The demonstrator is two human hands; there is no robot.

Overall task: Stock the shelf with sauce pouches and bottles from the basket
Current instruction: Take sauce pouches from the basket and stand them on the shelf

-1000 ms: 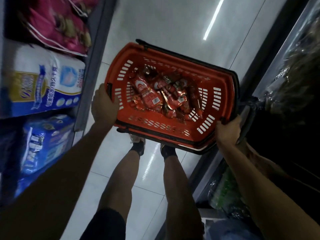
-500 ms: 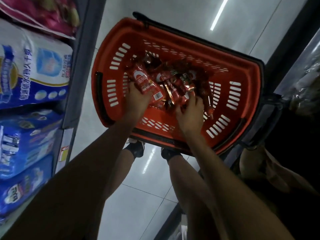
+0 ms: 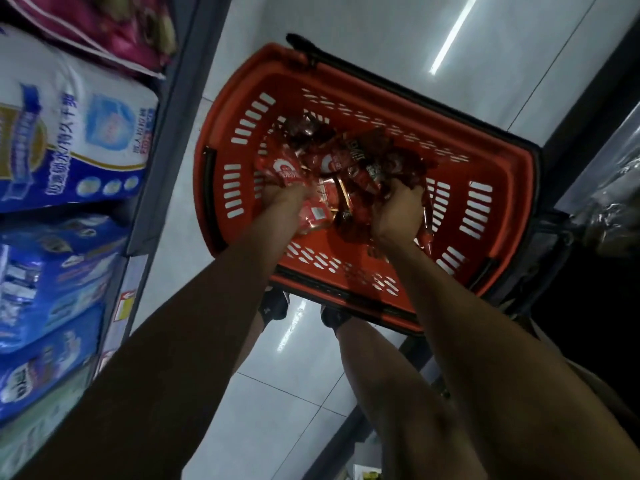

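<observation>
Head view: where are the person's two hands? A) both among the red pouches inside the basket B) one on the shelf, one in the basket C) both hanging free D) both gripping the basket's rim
A: left hand and right hand both grip red pouches inside the orange basket.

the basket [image 3: 491, 188] is open from above; its slotted walls and black handle [image 3: 346, 64] hem the pouches [image 3: 349, 161].

Dim, underexposed. Glaring as a strip-light reflection [image 3: 453, 34] on the glossy floor [image 3: 346, 22]. Nearly black along the right edge. Motion-blurred at the shelf packages [image 3: 69, 133], bent toward corners.
</observation>
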